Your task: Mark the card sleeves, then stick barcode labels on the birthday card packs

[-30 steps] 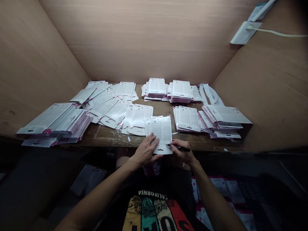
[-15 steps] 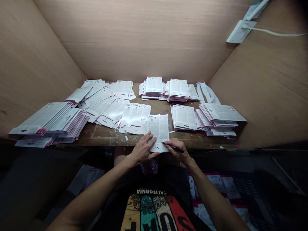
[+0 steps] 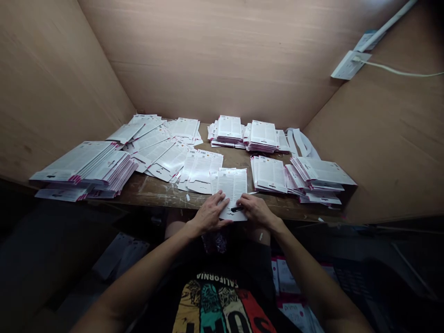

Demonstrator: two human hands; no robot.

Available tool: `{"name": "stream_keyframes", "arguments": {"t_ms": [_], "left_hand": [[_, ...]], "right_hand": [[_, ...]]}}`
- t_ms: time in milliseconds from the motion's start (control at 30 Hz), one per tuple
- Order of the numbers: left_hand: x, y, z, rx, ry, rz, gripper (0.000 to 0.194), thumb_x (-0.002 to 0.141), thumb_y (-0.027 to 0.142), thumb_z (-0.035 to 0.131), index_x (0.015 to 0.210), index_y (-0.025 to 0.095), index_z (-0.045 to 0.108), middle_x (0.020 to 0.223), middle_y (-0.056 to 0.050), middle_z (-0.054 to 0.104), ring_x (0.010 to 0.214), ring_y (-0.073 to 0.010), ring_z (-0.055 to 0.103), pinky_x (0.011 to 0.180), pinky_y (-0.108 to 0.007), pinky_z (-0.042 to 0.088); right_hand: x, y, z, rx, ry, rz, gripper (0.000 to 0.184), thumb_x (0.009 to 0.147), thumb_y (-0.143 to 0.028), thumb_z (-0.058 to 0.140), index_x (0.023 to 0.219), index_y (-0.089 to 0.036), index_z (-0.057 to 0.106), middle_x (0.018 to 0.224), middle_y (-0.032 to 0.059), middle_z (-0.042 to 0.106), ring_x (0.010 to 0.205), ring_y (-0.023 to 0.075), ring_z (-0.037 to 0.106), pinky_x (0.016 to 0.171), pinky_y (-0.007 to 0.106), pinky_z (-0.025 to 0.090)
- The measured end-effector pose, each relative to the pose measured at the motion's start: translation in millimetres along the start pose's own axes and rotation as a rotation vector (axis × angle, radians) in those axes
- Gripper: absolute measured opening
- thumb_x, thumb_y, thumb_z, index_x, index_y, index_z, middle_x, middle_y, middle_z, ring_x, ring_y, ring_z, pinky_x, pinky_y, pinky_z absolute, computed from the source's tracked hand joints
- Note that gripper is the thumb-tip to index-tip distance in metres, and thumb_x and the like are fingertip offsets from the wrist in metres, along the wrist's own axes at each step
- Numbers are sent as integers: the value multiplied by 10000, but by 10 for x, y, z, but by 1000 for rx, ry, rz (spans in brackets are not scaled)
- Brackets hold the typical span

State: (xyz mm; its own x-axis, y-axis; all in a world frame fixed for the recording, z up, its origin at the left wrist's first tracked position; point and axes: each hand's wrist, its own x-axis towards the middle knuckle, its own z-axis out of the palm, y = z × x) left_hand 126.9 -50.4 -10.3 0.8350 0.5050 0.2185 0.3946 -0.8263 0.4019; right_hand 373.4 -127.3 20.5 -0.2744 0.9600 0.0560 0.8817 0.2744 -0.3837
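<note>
The pen (image 3: 237,209) is only partly visible: a short black length shows just left of the right hand (image 3: 257,209), and the fingers cover the remainder. Whether its end touches paper cannot be determined. The right hand pinches the pen; exact thumb placement is concealed. The left hand (image 3: 209,210), fingers spread, lies flat over the near left part of the packet (image 3: 234,184). That packet is on the desk (image 3: 145,192), under the left hand and pen, its print too small to read. Below the right forearm, loose packs (image 3: 290,277) are dim and partly hidden. The shirt (image 3: 225,296) is cut off at the bottom, the cord (image 3: 398,70) at the right.

Compared with half a second ago, the pen's barrel no longer projects to the right of the right hand; black now shows on the left side only. The left hand remains spread on the packet. The view has shifted, with the socket (image 3: 348,65) lower in it.

Count: two hands, one pen, one packet under the pen with at least one more edge beneath. Right of the grip, two stacks (image 3: 268,173); beyond it, two main piles (image 3: 229,128); far left, one large heap (image 3: 83,169). Overlapping sheets prevent an exact total.
</note>
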Motion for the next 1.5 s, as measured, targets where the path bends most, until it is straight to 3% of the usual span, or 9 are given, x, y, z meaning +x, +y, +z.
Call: {"name": "stream_keyframes", "arguments": {"t_ms": [267, 500, 700, 800, 933, 1033, 1133, 1333, 1500], "left_hand": [[-12, -30, 34, -19, 13, -14, 840, 802, 581, 821, 1468, 163, 528, 1510, -194, 529, 1545, -382, 347, 1255, -530, 341], [25, -48, -18, -25, -31, 14, 906, 767, 630, 833, 1479, 159, 530, 1612, -165, 470, 1528, -392, 360, 1258, -537, 331], [47, -137, -87, -33, -42, 71, 872, 802, 668, 794, 1474, 166, 555, 1586, -155, 508, 1498, -390, 392, 1240, -538, 351], [64, -127, -89, -50, -29, 70, 720, 878, 643, 733, 1427, 194, 609, 1540, -134, 558, 1451, -369, 442, 1207, -532, 393], [156, -54, -19, -50, 40, -38, 310, 1061, 374, 522, 1254, 238, 723, 1383, -77, 681, 1246, -282, 591, 1112, -495, 488], [293, -146, -46, -54, 87, -82, 296, 1050, 275, 502, 1249, 240, 719, 1302, -80, 720, 1185, -260, 626, 1076, -471, 525], [338, -455, -251, 43, 132, -132, 517, 1002, 423, 601, 1466, 197, 574, 1553, -148, 543, 1457, -316, 461, 1192, -526, 421], [-520, -1012, -682, 297, -70, -205, 964, 863, 737, 638, 1622, 201, 382, 1711, -148, 316, 1589, -400, 236, 1265, -585, 240], [-1302, -1075, -845, 272, 69, -155, 548, 996, 274, 496, 1542, 308, 518, 1603, -56, 517, 1449, -322, 474, 1162, -523, 442]], "right_hand": [[92, -243, -73, -306, -161, -16, 126, 921, -154, 610, 1047, -158, 620, 1063, 122, 651, 916, 234, 612, 678, 284, 416], [-349, -556, -139, 316, -320, -314, 61, 973, -242, 656, 942, -203, 692, 859, 5, 676, 735, 138, 617, 686, 229, 471], [-333, -123, 40, -17, 53, -29, 334, 899, -357, 786, 1187, -229, 675, 1353, 134, 624, 1057, 261, 659, 762, 315, 512], [-243, -70, 154, 86, 102, 21, 190, 931, -341, 740, 1071, -235, 665, 1244, 85, 664, 985, 217, 672, 784, 295, 506], [-122, -201, 270, 20, 223, 339, 152, 990, -370, 655, 1006, -219, 652, 1034, 60, 662, 794, 187, 643, 670, 273, 432], [-80, -293, 314, -114, 213, 461, 198, 972, -309, 668, 1157, -241, 654, 1081, 65, 644, 726, 176, 616, 600, 270, 361], [-89, -316, 334, -135, 202, 440, 304, 961, -288, 679, 1264, -283, 651, 1149, 71, 620, 738, 173, 622, 595, 265, 372], [-130, -313, 424, -120, 304, 420, 372, 949, -264, 686, 1317, -308, 652, 1355, 104, 569, 978, 232, 671, 703, 278, 499], [-141, -275, 475, 28, 381, 433, 340, 961, -273, 642, 1299, -289, 677, 1340, 108, 582, 988, 251, 675, 784, 346, 551]]}}
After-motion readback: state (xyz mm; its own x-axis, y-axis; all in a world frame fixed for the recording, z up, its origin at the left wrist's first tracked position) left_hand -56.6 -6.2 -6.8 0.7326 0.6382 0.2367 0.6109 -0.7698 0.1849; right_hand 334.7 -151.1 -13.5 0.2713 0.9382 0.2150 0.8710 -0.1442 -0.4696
